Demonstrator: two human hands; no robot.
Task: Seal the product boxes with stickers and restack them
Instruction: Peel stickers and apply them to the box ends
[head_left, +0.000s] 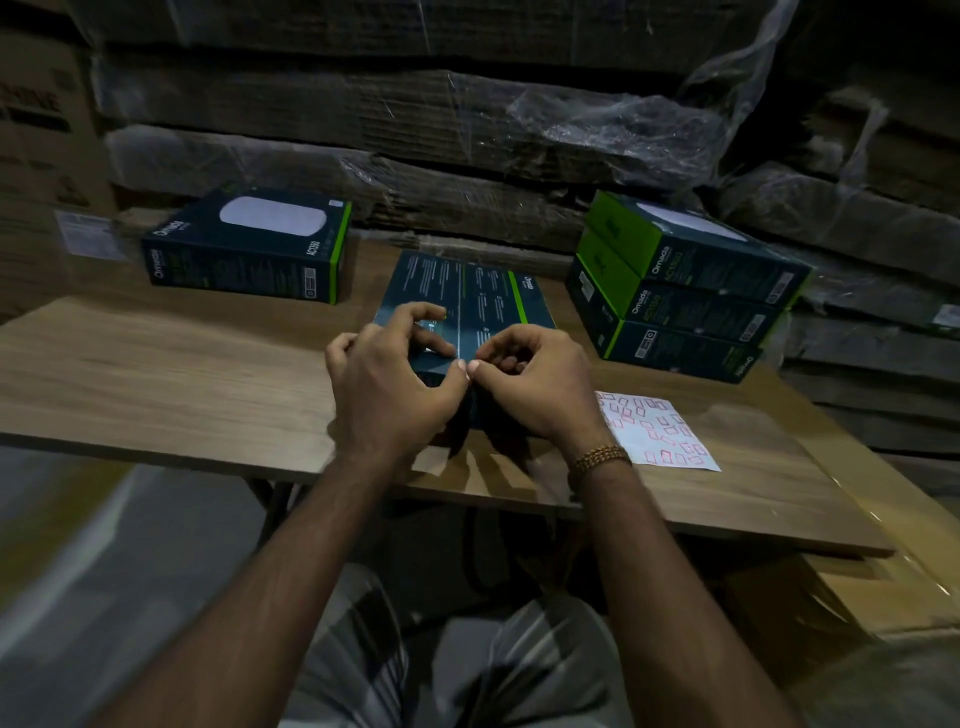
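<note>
At box (467, 296) near edge: left hand (387, 387), right hand (535, 384) pinching (thumbs touching).

A single head-worn wide-angle camera looked forward and steeply down from above the person's lap, close over the near edge of the wooden table (156, 374). It faced a wall of wrapped cardboard cartons (415, 114) just behind the table. Both forearms reached up from the bottom of the frame toward the centre, and straight lines bowed near the edges.
</note>
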